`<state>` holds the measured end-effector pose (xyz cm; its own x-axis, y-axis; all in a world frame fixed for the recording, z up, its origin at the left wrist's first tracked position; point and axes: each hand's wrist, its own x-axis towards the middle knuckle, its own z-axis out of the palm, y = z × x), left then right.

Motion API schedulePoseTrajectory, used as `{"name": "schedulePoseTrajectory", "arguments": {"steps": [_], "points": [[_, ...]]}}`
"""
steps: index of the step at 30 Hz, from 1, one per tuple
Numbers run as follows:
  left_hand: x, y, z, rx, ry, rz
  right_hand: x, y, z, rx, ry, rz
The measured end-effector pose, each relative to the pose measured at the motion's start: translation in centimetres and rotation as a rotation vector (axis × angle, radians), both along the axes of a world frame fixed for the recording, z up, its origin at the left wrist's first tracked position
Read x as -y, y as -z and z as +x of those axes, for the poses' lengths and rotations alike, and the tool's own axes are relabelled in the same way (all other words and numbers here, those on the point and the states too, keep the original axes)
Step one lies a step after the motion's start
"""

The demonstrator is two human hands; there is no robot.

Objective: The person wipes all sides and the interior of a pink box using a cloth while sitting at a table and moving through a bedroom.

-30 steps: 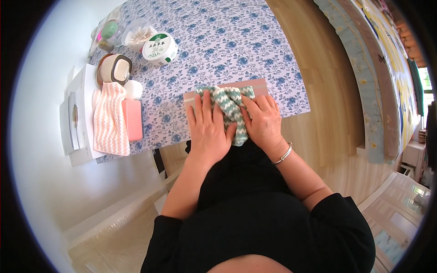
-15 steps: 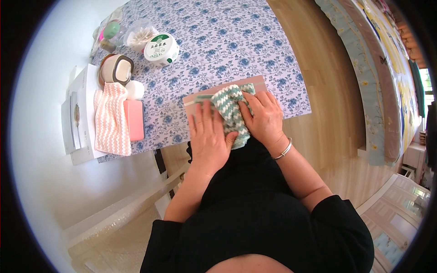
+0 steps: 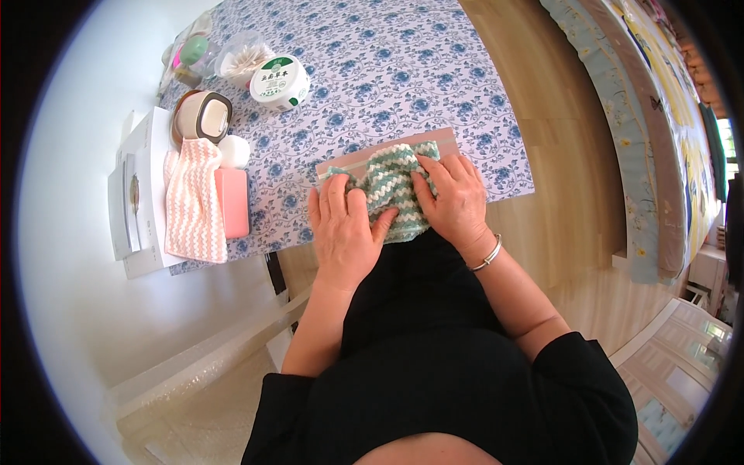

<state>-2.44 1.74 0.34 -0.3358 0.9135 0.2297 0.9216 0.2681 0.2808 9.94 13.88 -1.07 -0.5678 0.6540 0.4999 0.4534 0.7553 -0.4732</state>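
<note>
A green-and-white zigzag-striped towel (image 3: 393, 186) lies rumpled at the table's near edge, with its lower part hanging toward my lap. Beneath it is a flat pinkish-brown rectangular piece (image 3: 373, 149), mostly covered. My left hand (image 3: 341, 236) bends its fingers over the towel's left side, the thumb against the cloth, so it is closed on it. At the right side, my right hand (image 3: 457, 201) pinches a fold of the same towel between thumb and fingers. A silver bangle circles my right wrist.
On the left stand a pink-and-white striped towel (image 3: 195, 213), a pink box (image 3: 235, 203), a white box (image 3: 151, 186) and a beige-and-brown device (image 3: 203, 116). Farther back are a round white tub (image 3: 280, 84), cotton swabs (image 3: 244, 60) and a green-capped bottle (image 3: 195, 53). A bed (image 3: 643, 139) stands at right.
My left hand has shifted slightly left and down, from flat and blurred to fingers bent on the towel. The towel now spreads wider to the left. My right hand keeps its pinch.
</note>
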Motion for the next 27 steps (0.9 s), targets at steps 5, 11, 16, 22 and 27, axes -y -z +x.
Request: {"name": "schedulePoseTrajectory", "arguments": {"steps": [5,11,16,22,27], "points": [[-0.8,0.7,-0.3,-0.051,0.050,0.154,-0.1,0.1,-0.1,-0.009,-0.005,0.003],[-0.7,0.2,0.7,-0.063,0.022,0.058,-0.3,-0.1,-0.2,-0.006,-0.004,-0.017],[-0.8,0.2,0.6,-0.082,-0.004,0.038,-0.3,-0.1,-0.1,0.008,-0.009,-0.004],[-0.7,0.1,0.8,-0.110,-0.044,-0.034,-0.5,0.0,-0.2,0.071,0.085,0.080],[-0.4,0.4,1.0,-0.102,-0.044,-0.051,-0.1,-0.7,-2.2,0.153,0.076,0.097]]}}
